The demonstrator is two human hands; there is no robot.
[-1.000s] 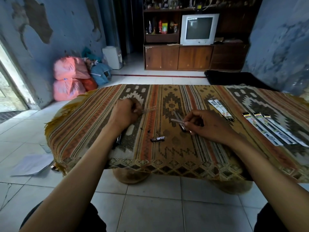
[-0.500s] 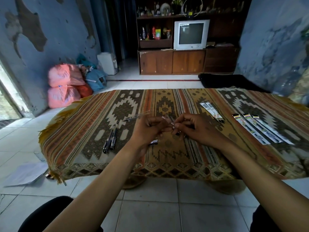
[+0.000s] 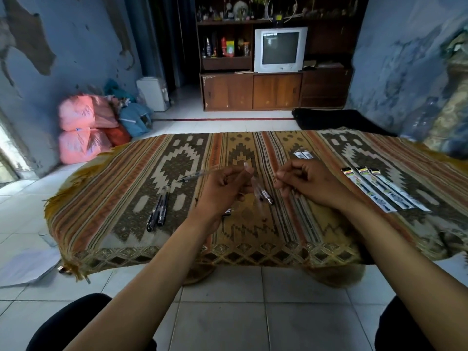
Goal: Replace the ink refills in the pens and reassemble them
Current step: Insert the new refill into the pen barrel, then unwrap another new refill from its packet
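Observation:
My left hand (image 3: 222, 191) holds a clear pen barrel (image 3: 253, 182) nearly upright over the middle of the patterned cloth (image 3: 253, 236). My right hand (image 3: 311, 184) hovers just right of it with its fingers curled; whether it pinches a small part is too blurred to tell. Below the barrel a pen piece with a dark end (image 3: 267, 197) lies on the cloth. A thin clear refill (image 3: 200, 174) lies behind my left hand. Two black pens (image 3: 158, 211) lie side by side to the left. A small dark cap (image 3: 227, 212) shows beside my left wrist.
Three packaged refills (image 3: 379, 191) lie at the right of the cloth, and two more packs (image 3: 302, 155) behind my right hand. On the tiled floor to the left are a sheet of paper (image 3: 27, 264) and a glass (image 3: 46, 236). My knees (image 3: 76, 323) are below.
My left hand came in from the left, met my right hand at the middle, and now holds the clear barrel. My right hand has drawn slightly away to the right.

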